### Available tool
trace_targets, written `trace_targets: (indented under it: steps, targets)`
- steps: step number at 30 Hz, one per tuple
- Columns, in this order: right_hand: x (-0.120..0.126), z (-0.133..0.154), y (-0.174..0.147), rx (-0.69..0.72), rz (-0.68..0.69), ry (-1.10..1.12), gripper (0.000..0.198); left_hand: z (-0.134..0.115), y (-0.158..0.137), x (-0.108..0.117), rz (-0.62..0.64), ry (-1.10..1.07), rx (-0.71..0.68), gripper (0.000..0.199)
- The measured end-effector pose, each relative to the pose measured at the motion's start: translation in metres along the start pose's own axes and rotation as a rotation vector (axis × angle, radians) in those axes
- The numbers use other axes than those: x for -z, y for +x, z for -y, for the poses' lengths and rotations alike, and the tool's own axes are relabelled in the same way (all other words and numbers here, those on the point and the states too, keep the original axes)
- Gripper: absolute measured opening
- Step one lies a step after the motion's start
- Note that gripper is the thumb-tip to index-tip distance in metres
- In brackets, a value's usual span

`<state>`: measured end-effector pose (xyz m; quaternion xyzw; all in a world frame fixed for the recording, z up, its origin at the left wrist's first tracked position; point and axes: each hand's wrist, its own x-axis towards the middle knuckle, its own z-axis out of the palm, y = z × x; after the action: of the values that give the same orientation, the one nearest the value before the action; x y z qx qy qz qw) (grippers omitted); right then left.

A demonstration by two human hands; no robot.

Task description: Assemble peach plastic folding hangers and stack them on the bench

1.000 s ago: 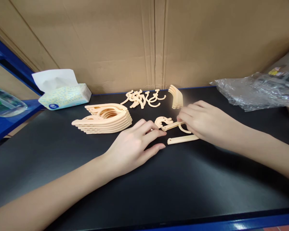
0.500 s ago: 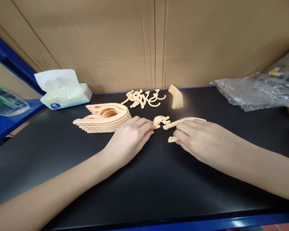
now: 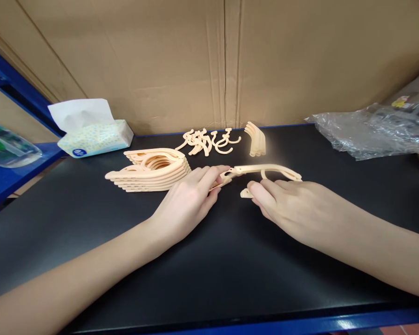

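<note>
My left hand [image 3: 192,195] is closed on a small beige hanger hook [image 3: 226,177], mostly covered by the fingers. My right hand [image 3: 282,195] grips a beige hanger arm piece [image 3: 268,168], a curved bar with a second branch whose holed end [image 3: 246,193] sticks out past the thumb. The upper bar's left end meets the hook in front of my left fingertips; whether they are joined I cannot tell. Left of my left hand lies a stack of beige folding hangers [image 3: 150,172]. Several loose hooks [image 3: 206,142] lie behind, beside a bundle of curved beige strips [image 3: 256,139].
A tissue pack [image 3: 96,137] sits at the back left beside a blue shelf frame [image 3: 28,102]. Clear plastic bags [image 3: 363,130] lie at the back right. Cardboard [image 3: 153,65] stands behind the black tabletop [image 3: 209,270].
My right hand has lifted the hanger arm slightly and brought it leftward, so its upper end now meets the hook. My left fingers have tilted the hook and cover more of it.
</note>
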<state>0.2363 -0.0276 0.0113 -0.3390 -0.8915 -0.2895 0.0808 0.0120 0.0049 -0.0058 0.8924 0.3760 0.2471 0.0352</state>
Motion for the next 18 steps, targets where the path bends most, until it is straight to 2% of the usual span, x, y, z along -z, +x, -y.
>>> trace_targets:
  steps: [4, 10, 14, 18]
  targets:
    - [-0.001, -0.001, 0.002, 0.022, -0.015, 0.059, 0.011, -0.003, 0.001, -0.001, 0.006, -0.009, -0.047, 0.042]
    - [-0.004, -0.006, 0.002, 0.014, -0.004, 0.061, 0.011, -0.004, 0.001, 0.003, 0.131, 0.067, -0.067, 0.031]
    - [-0.008, -0.011, 0.002, -0.014, 0.056, 0.047, 0.017, -0.009, 0.0, 0.005, 0.136, 0.122, -0.037, 0.022]
    - [-0.012, -0.017, 0.004, -0.013, 0.068, 0.113, 0.015, -0.014, -0.001, 0.006, 0.131, 0.129, 0.025, 0.014]
